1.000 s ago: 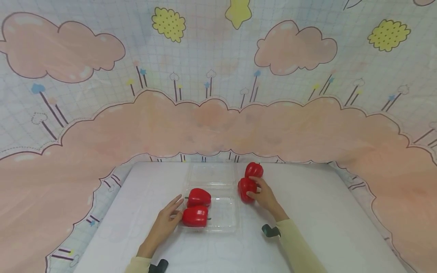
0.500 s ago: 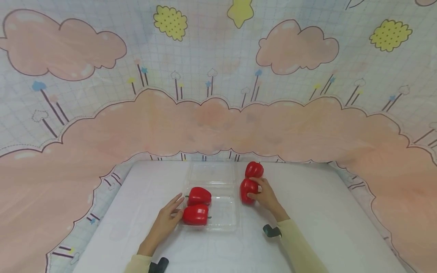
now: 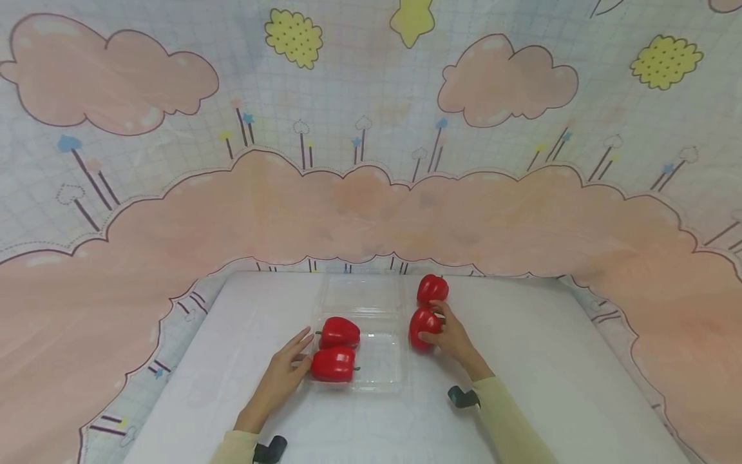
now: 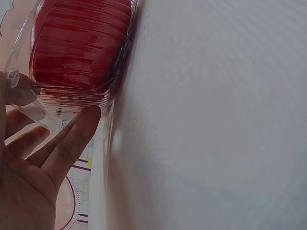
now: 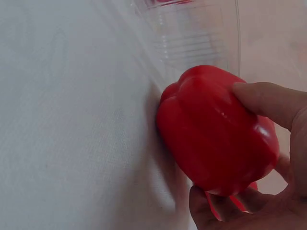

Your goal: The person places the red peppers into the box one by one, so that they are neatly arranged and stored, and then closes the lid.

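Two red bell peppers lie in the left half of a clear plastic clamshell box (image 3: 379,364), a rear one (image 3: 339,332) and a front one (image 3: 333,365). My left hand (image 3: 281,377) rests against the box's left side, its fingers fairly straight; the left wrist view shows the fingertips touching the ribbed clear wall beside a pepper (image 4: 81,45). To the right of the box, my right hand (image 3: 455,335) grips a third red bell pepper (image 5: 216,129) between thumb and fingers. Just behind it on the table sits another red bell pepper (image 3: 432,289).
The box's clear lid (image 3: 361,294) lies folded back toward the rear of the white table (image 3: 522,335). A cloud-patterned cloth (image 3: 359,216) hangs behind the table's far edge. Dark wrist-worn devices (image 3: 464,396) sit below both hands.
The pepper in my right hand has turned and shifted slightly right and toward me, with its stem end now showing near the fingers. My left hand stays against the box.
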